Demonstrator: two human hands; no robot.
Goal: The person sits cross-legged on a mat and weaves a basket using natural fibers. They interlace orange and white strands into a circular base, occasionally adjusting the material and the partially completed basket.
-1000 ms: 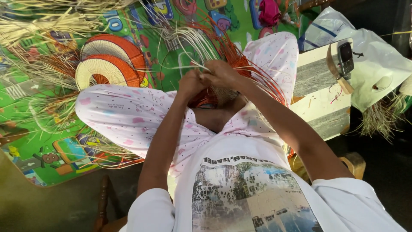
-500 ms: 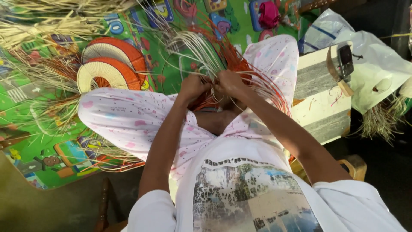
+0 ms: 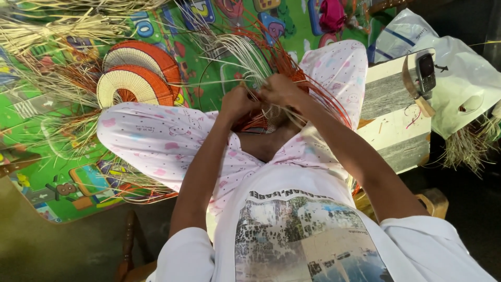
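Centrally, a half-woven piece of orange and pale straw strands (image 3: 271, 112) rests on the lap of a seated person in pink-patterned white trousers, its loose ends fanning upward and to the right. Left hand (image 3: 237, 102) and right hand (image 3: 279, 90) meet above it, each grip closed around pale strands at the weave's upper edge; the knuckles almost touch.

Left of the hands, two finished round woven fans (image 3: 136, 78), cream at the centre with orange rims, overlap on a green patterned play mat (image 3: 52, 172) printed with coloured blocks and figures. Bundles of loose pale straw (image 3: 47, 31) lie across the mat's upper left.

To the right stands a low white-and-grey painted wooden counter (image 3: 391, 122). On it lie a dark mobile phone (image 3: 426, 72) and a tan strap (image 3: 412, 86), side by side. Beyond the counter sits a white plastic bag (image 3: 464, 89), with a tuft of dry straw (image 3: 467, 146) just below it. A pink cloth item (image 3: 332, 14) lies at the mat's upper edge. Bare dark floor borders the mat below and at right.
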